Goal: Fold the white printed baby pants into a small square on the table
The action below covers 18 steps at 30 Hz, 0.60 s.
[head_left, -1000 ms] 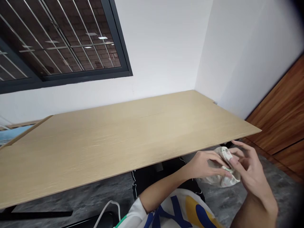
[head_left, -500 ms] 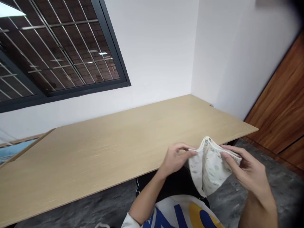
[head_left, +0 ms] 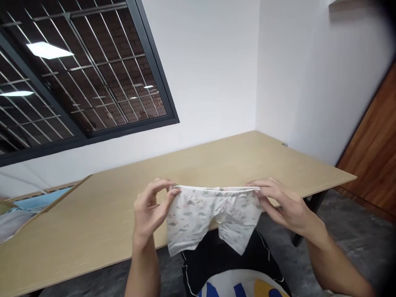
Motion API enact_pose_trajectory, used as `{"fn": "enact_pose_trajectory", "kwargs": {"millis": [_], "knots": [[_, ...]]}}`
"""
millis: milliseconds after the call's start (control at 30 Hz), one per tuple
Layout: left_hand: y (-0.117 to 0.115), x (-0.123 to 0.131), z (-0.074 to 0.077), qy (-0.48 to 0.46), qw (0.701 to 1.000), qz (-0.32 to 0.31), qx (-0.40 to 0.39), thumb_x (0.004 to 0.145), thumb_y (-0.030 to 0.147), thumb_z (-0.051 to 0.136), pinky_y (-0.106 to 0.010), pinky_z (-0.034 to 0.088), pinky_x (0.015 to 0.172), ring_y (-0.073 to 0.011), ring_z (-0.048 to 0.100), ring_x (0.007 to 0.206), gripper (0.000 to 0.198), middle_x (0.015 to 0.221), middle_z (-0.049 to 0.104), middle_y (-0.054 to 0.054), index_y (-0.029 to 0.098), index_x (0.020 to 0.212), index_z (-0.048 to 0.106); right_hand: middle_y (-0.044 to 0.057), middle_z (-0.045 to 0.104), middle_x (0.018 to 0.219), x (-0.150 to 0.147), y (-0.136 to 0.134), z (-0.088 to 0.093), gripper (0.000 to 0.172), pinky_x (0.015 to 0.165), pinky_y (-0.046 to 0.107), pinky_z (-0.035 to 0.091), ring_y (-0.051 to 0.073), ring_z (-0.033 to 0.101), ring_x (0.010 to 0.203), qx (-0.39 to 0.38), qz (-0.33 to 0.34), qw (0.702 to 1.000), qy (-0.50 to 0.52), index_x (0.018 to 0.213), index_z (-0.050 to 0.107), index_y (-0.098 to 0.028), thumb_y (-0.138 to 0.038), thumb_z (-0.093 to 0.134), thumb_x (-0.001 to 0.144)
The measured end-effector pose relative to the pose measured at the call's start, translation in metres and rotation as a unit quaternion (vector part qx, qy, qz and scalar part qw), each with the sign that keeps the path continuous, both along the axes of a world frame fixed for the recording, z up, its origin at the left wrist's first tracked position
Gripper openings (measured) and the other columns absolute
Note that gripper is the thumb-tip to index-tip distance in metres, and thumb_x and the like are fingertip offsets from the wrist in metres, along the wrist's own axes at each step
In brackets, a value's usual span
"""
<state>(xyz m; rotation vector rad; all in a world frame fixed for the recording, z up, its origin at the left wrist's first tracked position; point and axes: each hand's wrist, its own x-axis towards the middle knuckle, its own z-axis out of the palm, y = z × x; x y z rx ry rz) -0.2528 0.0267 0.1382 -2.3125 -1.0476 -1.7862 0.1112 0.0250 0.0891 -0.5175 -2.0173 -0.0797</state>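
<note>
A small pair of white shorts (head_left: 192, 214) with a faint printed pattern hangs between my hands, its elastic waistband on top and both legs spread below. My left hand (head_left: 154, 208) pinches the left end of the waistband between thumb and fingers. At the other end, my right hand (head_left: 283, 202) grips the waistband the same way. The shorts hang at the near edge of the wooden table (head_left: 123, 210), partly over it and partly in front of my lap.
On the far left, a wooden-edged compartment holds blue cloth (head_left: 43, 199) and grey cloth (head_left: 15, 222). Behind the table is a white wall with a barred window (head_left: 102, 74). A wooden panel (head_left: 371, 144) stands at the right, above a dark grey floor (head_left: 346, 231).
The shorts were bunched and folded between my hands at the right; now they are stretched out wide by the waistband. My hands have moved apart, the left one leftward. The view has shifted left.
</note>
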Motion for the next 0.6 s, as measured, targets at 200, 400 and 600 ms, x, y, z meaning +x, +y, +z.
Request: {"fn": "enact_pose_trajectory", "kwargs": {"millis": [200, 400, 600], "knots": [[-0.007, -0.043, 0.026, 0.202, 0.979, 0.033, -0.019, 0.093, 0.017, 0.064, -0.035, 0.054, 0.076, -0.0226, 0.069, 0.092, 0.018, 0.096, 0.076, -0.002, 0.03, 0.101, 0.072, 0.012, 0.07, 0.123, -0.027, 0.031, 0.029, 0.032, 0.091, 0.041, 0.059, 0.025, 0.068, 0.111, 0.066, -0.026, 0.992, -0.102, 0.124, 0.065, -0.023, -0.008, 0.049, 0.102], [0.029, -0.055, 0.016, 0.346, 0.915, 0.128, -0.161, 0.105, 0.024, 0.042, -0.039, 0.044, 0.089, -0.0235, 0.061, 0.102, 0.03, 0.113, 0.073, -0.005, 0.028, 0.106, 0.072, 0.012, 0.071, 0.108, -0.055, 0.1, 0.03, 0.022, 0.084, 0.041, 0.055, 0.024, 0.065, 0.096, 0.104, -0.049, 0.974, -0.194, 0.108, 0.07, -0.017, -0.013, 0.049, 0.103], [0.106, -0.058, -0.029, 0.399, 0.858, 0.209, -0.248, 0.102, 0.016, 0.035, -0.044, 0.037, 0.099, -0.0265, 0.058, 0.114, 0.036, 0.124, 0.071, -0.008, 0.024, 0.112, 0.069, 0.012, 0.071, 0.102, -0.093, 0.199, -0.006, 0.024, 0.09, 0.038, 0.047, 0.026, 0.062, 0.099, -0.035, -0.066, 0.953, -0.293, 0.099, 0.072, -0.016, -0.011, 0.049, 0.1]]}}
